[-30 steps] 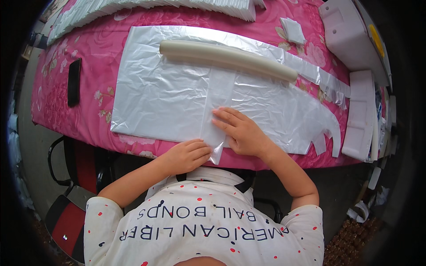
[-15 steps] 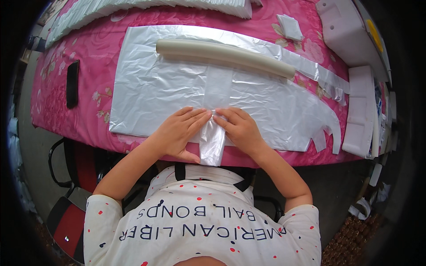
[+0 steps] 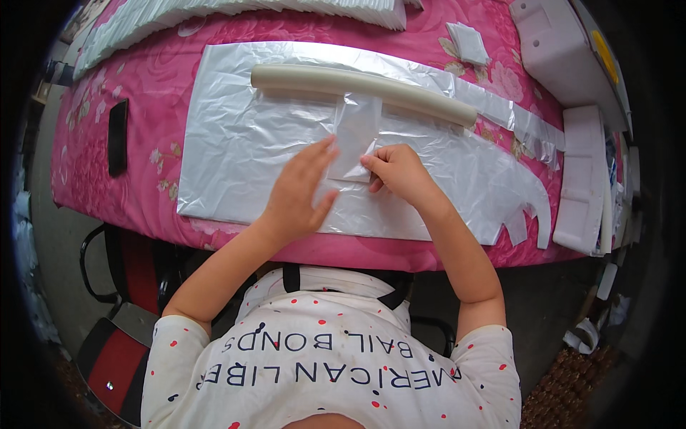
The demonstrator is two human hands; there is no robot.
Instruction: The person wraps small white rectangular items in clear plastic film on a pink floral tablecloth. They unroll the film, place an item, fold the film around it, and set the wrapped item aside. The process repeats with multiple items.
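Above the sheet (image 3: 243,157), pinching a strip (image 3: 357,129)

Holding hands apart. Clamping the strip's near right corner between thumb and fingertips of the right hand (image 3: 396,171). Spreading the left hand (image 3: 296,193) open at the strip's left edge, blurred; cannot tell whether touching. Over the sheet's middle, stretching from the hands to the near side of a tube (image 3: 364,87), laid across the sheet. On the pink table (image 3: 78,171), to the left, a black slab (image 3: 118,139); to the right, foam boxes (image 3: 579,179). Farther off, a small white pack (image 3: 468,44), then a long white stack (image 3: 171,16).
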